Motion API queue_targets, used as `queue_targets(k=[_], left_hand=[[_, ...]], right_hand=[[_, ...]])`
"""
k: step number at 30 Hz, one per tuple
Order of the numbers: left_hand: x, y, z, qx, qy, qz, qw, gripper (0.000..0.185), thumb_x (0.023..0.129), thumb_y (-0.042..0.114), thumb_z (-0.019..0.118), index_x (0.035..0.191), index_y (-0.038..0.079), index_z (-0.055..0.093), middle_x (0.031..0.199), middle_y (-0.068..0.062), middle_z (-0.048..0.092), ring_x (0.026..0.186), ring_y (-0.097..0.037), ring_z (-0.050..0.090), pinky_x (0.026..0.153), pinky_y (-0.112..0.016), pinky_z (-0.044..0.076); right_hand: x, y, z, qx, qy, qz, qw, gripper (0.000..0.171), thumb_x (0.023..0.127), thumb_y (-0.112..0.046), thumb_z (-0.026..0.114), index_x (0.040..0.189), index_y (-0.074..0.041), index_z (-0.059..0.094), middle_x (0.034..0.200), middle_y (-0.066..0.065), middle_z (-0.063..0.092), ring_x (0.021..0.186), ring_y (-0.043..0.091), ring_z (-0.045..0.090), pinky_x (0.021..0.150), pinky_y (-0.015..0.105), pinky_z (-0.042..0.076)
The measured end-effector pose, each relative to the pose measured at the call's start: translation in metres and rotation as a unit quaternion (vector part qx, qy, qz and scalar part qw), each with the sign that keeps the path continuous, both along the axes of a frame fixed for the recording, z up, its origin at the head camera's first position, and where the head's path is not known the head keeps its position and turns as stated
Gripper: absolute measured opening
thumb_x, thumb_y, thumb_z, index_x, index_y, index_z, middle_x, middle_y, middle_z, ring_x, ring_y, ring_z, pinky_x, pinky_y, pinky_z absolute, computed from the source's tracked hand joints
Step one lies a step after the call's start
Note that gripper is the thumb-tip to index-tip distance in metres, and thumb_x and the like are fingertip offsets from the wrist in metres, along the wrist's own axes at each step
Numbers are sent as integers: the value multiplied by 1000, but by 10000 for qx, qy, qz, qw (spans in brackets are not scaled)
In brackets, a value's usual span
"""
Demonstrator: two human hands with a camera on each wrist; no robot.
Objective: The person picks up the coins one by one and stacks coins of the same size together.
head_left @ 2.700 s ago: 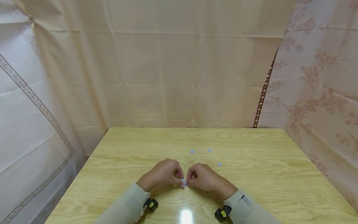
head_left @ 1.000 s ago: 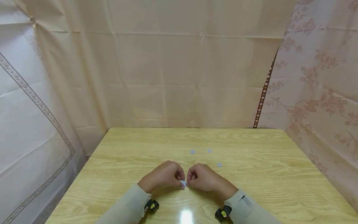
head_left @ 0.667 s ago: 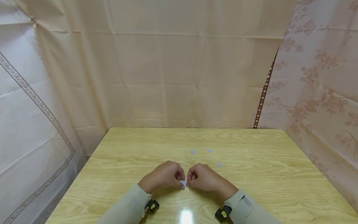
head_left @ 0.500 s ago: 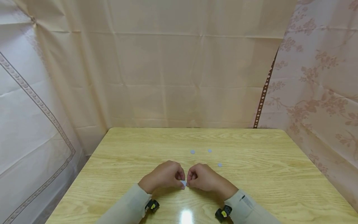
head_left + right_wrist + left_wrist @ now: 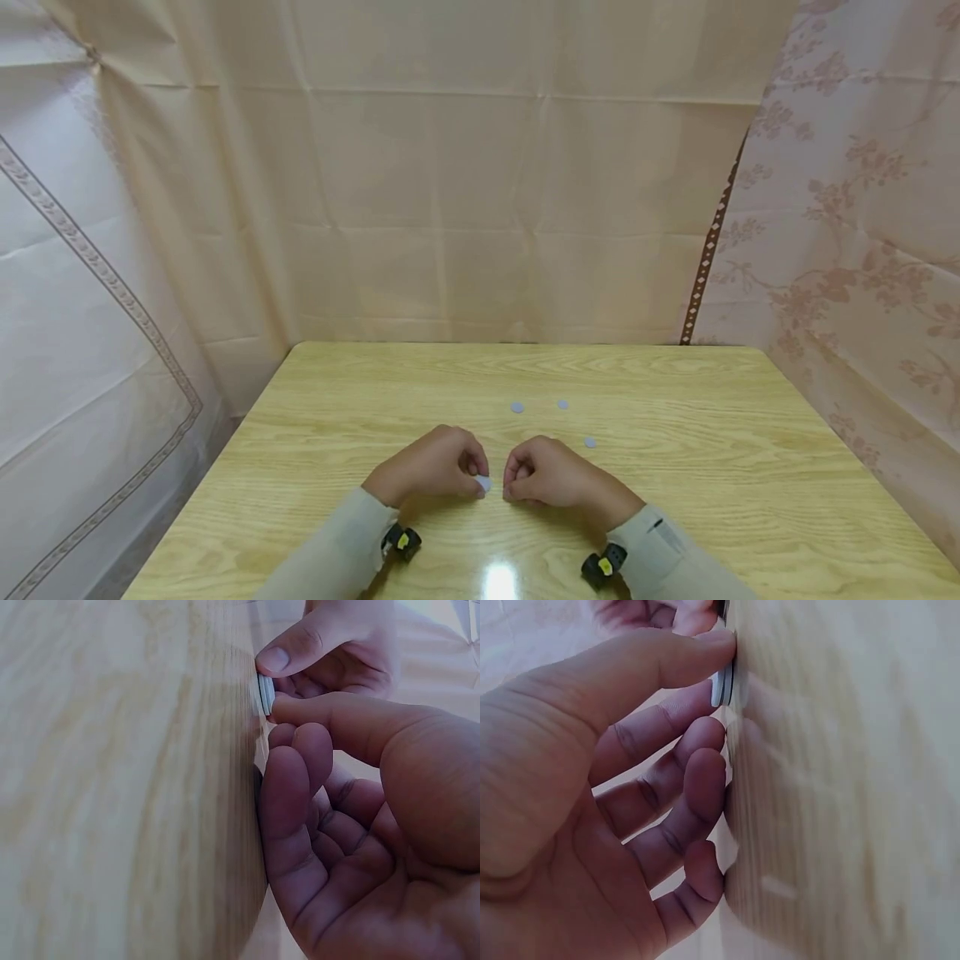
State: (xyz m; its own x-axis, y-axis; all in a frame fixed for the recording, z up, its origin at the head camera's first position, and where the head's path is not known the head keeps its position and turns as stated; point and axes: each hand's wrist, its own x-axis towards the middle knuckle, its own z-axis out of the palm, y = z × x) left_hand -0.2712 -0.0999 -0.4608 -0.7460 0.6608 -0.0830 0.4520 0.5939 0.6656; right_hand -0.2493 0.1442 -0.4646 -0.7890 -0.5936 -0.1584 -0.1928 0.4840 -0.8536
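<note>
A small, round, pale grey disc (image 5: pixel 483 483) sits just above the wooden table (image 5: pixel 675 500) near its front edge. My left hand (image 5: pixel 471 477) pinches it between thumb and forefinger. The left wrist view shows that pinch on the disc (image 5: pixel 721 681), which looks like two thin layers. My right hand (image 5: pixel 516 485) rests beside it with fingers curled on the table, a narrow gap away. In the right wrist view the right thumb tip (image 5: pixel 289 711) lies close beside the disc (image 5: pixel 265 694), with nothing between thumb and forefinger.
Three more small grey discs lie flat on the table beyond my hands: one (image 5: pixel 517 407), another (image 5: pixel 562 405) and a third (image 5: pixel 590 442) to the right. Pale curtains (image 5: pixel 480 208) hang close behind and at both sides.
Both hands pinched the disc together before. Now the left hand has drawn slightly left and back with the disc, and a small gap shows between it and the right hand.
</note>
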Motion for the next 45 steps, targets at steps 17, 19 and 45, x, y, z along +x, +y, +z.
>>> queue_targets(k=[17,19,45], left_hand=[[-23,-37,-5,629,-795,469,9937,11,84,11,85,93,13,79,81,-1,69,72,-11,56,65,-25,49],[-23,-37,-5,648,-817,428,9936,12,84,12,85,93,12,79,81,-1,69,72,-11,56,65,-25,48],[-25,-38,-4,578,-1099,406,9914,20,79,7,87,95,14,77,81,1,64,73,-12,54,65,-25,47]], right_hand=[[-1,1,-2,-122,-102,-47,9999,8,92,-11,78,89,-7,72,66,2,63,53,10,52,48,23,39],[0,1,-2,-124,-109,-50,9999,8,92,-12,78,89,-7,72,65,2,63,53,11,52,47,23,39],[-14,13,-6,-840,-677,67,9941,16,94,-19,76,98,-3,74,75,6,68,63,12,61,62,30,58]])
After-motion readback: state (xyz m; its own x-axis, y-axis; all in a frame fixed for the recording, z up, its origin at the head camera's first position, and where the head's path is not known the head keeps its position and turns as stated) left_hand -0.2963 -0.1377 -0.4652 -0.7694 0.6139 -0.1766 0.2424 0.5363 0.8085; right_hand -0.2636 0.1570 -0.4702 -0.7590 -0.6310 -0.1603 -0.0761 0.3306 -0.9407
